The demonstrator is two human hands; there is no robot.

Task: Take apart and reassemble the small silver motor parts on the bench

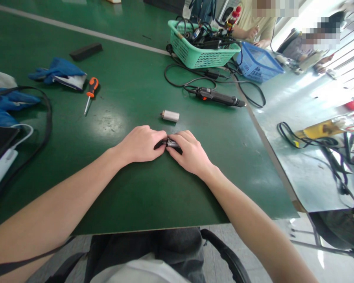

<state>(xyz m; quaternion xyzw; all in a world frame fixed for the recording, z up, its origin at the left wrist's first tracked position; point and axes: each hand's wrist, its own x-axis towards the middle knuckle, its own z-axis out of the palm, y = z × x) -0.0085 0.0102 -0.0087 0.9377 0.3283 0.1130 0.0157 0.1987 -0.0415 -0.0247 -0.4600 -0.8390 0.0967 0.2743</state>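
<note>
My left hand [141, 143] and my right hand [188, 151] meet on the green table [129, 196], both with fingers closed around a small dark cylindrical part [171, 144] that shows only between the fingertips. Most of that part is hidden by my fingers. A short white cylinder [170, 115] lies on the table just beyond my hands, untouched.
An orange-handled screwdriver [90, 94] and blue gloves [59, 70] lie at the left. A black electric screwdriver [218, 97] with its cable lies ahead, before a green basket [200, 55] and a blue basket [258, 63]. Other people sit at the far right. The table's edge runs near my lap.
</note>
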